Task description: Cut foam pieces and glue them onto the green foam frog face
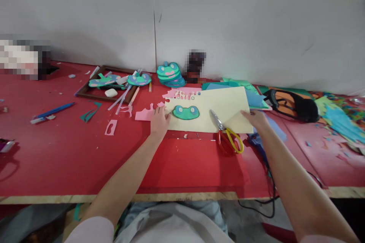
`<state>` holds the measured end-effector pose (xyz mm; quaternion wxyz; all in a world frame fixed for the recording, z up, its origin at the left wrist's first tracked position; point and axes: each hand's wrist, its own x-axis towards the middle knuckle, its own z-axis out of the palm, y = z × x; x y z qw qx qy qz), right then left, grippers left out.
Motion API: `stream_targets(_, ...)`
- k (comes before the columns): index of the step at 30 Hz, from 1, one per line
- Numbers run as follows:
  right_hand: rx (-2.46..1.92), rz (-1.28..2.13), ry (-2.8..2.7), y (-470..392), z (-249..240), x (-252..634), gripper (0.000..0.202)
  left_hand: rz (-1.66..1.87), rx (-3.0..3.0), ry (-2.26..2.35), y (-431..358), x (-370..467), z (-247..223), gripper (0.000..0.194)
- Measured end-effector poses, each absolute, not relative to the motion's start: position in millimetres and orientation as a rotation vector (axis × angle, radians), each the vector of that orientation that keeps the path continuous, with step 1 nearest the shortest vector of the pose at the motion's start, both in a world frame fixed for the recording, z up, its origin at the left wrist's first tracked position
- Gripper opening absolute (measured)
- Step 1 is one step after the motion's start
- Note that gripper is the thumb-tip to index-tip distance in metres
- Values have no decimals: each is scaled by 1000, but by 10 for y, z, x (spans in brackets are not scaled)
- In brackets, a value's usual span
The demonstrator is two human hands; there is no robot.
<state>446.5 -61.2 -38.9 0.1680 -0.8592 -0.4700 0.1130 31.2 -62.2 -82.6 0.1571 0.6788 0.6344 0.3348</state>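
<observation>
A cream sheet of paper (205,102) lies across the middle of the table, with small cut-outs along its upper left edge. My left hand (159,120) holds its left edge; my right hand (256,118) has the right edge pinched between thumb and fingers. On the sheet sits a green paper frog face (186,112) with blue eyes. Scissors (228,133) with one red and one yellow handle lie partly over the sheet's lower edge, blades slightly apart or closed, I cannot tell. Pink paper scraps (145,114) lie beside my left hand.
Behind the sheet stands a stack of frog faces (170,74). A brown frame (82,93) holds pens, an eraser (111,92) and more faces. A blue pen (55,110) lies left; a black-and-orange object (293,104) and a cable (273,197) are right. A grey wall (99,15) rises behind.
</observation>
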Motion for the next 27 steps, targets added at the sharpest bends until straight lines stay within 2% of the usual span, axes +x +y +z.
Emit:
stream_targets(3,-2332,390,-1298,-654,-394,4448,35,857,2095,1794,-634,357,-807,34)
stream_targets(5,-2341,361,-1300,-696,-380,4390,42,797,2148,1753,-635,383,-805,37)
stream_targets(8,-2334,43,-1395,-808,-364,4219,61,751,2172,1745,-629,397,-811,39)
stream_targets(11,-2232,169,-1634,-961,-406,3970,47,746,2192,1724,-620,390,-820,40)
stream_targets(15,-2239,421,-1797,-1103,-556,3631,40,763,2211,1673,-618,397,-832,37)
stream_targets(18,-2215,282,-1849,-1112,-677,3473,31,778,2231,1699,-626,416,-825,36)
stream_targets(21,-2166,330,-1758,-1092,-753,3431,18,762,2241,1681,-632,422,-809,35)
stream_targets(24,-1935,421,-1683,-1109,-741,3455,19,772,2229,1648,-619,410,-818,36)
stream_targets(27,-1775,319,-1619,-1165,-600,3467,24,796,2195,1640,-586,394,-857,37)
